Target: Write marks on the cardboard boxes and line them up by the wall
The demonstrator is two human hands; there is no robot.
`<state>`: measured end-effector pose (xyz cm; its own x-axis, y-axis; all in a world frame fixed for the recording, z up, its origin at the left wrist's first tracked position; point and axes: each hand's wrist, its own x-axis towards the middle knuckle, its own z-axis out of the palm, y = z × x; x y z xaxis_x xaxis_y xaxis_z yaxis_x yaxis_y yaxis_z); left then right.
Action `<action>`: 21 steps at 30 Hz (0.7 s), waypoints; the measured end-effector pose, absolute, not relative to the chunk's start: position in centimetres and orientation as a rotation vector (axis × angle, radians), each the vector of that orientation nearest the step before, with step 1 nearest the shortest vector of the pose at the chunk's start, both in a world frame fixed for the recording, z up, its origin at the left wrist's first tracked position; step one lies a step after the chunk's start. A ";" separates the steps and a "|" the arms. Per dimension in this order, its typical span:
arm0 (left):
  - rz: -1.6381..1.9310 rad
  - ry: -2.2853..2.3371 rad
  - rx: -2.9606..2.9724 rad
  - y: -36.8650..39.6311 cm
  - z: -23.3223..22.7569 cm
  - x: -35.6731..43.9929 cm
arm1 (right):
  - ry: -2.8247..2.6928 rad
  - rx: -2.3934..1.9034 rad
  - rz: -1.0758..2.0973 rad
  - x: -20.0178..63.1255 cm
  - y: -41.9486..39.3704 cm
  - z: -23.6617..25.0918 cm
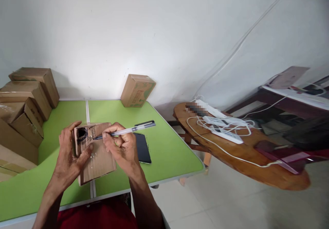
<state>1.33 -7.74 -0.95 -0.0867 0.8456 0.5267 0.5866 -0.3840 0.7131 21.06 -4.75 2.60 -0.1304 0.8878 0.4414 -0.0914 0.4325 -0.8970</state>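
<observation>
A small cardboard box (102, 164) rests on the green table in front of me, with a dark, ragged-edged hole near its upper left corner and clear tape on its face. My left hand (70, 157) grips the box along its left side, thumb lying across the top face. Between the fingers of my right hand (122, 146) is a pen (133, 129), its clear barrel slanting up to the right with the cap on the back end. The pen's tip is at the box face, just right of the hole. Behind my right hand lies a dark smartphone (143, 148), partly covered.
Several cardboard boxes (31, 95) stand along the left of the green table (169, 157). Another box (137, 90) leans near the wall at the back. To the right, a wooden table (257, 172) carries white power strips (226, 134) and tangled white cables.
</observation>
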 end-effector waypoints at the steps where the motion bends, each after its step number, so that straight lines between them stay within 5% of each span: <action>1: 1.462 1.568 1.932 -7.7 -1.0 1.3 | -1.420 -0.758 0.992 21.1 -4.6 2.5; 13: 1.449 1.636 1.876 -7.6 -1.2 0.8 | -0.992 -0.710 0.773 22.2 -1.9 0.8; 21: 1.463 1.674 1.735 -7.4 -1.0 -0.4 | -1.757 -1.991 0.599 28.7 0.5 -4.9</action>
